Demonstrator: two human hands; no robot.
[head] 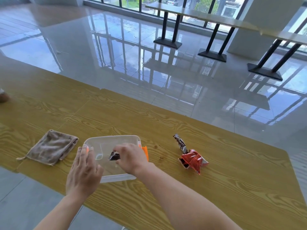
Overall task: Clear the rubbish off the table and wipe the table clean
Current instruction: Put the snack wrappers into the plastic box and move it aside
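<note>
R hand [128,156] pinches dark wrapper scrap [114,156] over clear plastic box [113,140]; L hand [83,170] flat on its rim. Scrap prob light, crinkly, slippery; grip by an edge.

You will find no legible text. The red wrapper [193,161] and dark wrapper [180,143], right of the clear container [113,136], appear printed, but too blurred to read.

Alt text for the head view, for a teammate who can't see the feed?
The right hand pinches a dark wrapper over a clear plastic container on a wooden table, while the left hand rests on the container's left edge. A folded brown cloth lies to the left; a red wrapper and a brown wrapper lie to the right.
</note>
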